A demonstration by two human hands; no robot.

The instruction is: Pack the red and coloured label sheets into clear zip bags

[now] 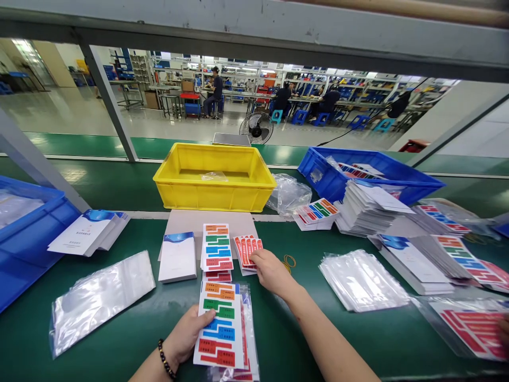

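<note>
My left hand point(185, 331), with a beaded bracelet at the wrist, grips a label sheet point(222, 318) printed in orange, green, blue and red. Beneath that sheet lies a clear plastic bag point(250, 318) with red-printed sheets; whether my fingers hold the bag too is hidden. My right hand point(270, 268) has its fingers pinched at the right edge of a small pile of red labels point(244, 249). Between the hands and the yellow bin stands a pile of multicoloured label sheets point(217, 246). To its left is a stack of white booklets point(177, 260) with blue tops.
A yellow bin point(214, 195) stands behind the piles. Blue bins point(35, 239) flank the bench. Clear bags point(105, 297) lie left, more bags point(363, 281) right. Booklet stacks point(366, 207) crowd the right side. Rubber bands point(289, 262) sit near my right hand. Another person's hand point(504, 329) shows at the right edge.
</note>
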